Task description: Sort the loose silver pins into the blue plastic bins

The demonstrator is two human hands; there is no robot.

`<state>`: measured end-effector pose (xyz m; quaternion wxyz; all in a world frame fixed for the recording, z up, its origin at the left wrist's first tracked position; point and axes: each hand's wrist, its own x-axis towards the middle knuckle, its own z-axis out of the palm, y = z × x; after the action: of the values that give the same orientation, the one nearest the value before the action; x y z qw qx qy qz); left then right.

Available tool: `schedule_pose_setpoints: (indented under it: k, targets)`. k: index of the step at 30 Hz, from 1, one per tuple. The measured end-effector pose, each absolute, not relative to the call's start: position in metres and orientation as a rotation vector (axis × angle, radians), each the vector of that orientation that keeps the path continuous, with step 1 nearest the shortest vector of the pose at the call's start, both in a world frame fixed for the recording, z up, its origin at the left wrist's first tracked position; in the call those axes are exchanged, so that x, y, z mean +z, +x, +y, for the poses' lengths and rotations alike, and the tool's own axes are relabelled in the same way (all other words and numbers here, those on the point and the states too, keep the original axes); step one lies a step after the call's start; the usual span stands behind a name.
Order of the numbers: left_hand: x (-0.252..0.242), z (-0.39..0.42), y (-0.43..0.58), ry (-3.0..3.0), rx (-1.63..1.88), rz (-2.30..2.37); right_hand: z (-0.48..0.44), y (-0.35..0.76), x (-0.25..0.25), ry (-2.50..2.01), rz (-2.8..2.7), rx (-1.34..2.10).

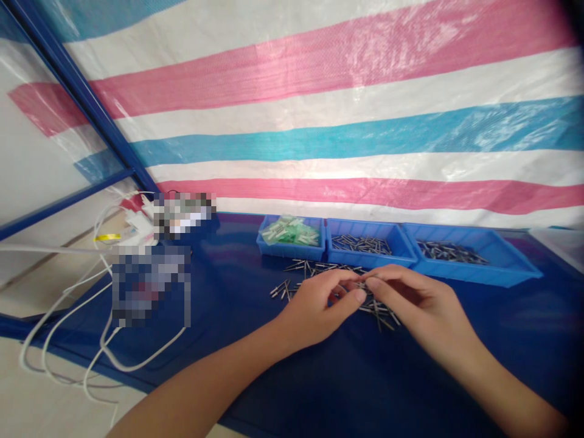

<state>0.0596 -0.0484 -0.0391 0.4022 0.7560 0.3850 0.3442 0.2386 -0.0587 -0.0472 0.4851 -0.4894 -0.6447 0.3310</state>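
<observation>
My left hand (pixel 326 304) and my right hand (pixel 422 304) meet over the blue table, thumbs and fingers pinched together. Their fingertips almost touch, and whatever is between them is too small to make out. Under and around the fingers lies a loose pile of thin metal pins (pixel 381 313), dark at one end and shiny along the shaft. More of these pins (pixel 308 266) spread out to the left, partly hidden behind my left hand. Just beyond the hands stands a blue bin (pixel 371 250) holding similar metal pieces.
A left bin (pixel 292 250) contains green and clear plastic packets; a wider right bin (pixel 511 261) holds dark metal pieces. White cables (pixel 141 367) loop over the table's left edge beside a power strip (pixel 139 228) and blurred items. Behind hangs a striped plastic sheet (pixel 319 143).
</observation>
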Motion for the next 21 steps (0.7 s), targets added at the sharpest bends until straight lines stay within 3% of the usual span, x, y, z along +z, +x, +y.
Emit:
schedule_pose_setpoints:
  k: [21]
  targets:
    - [-0.0470, -0.0448, 0.0606, 1.803, 1.016, 0.992, -0.0612, 0.2370, -0.0511, -1.078, -1.663, 0.798]
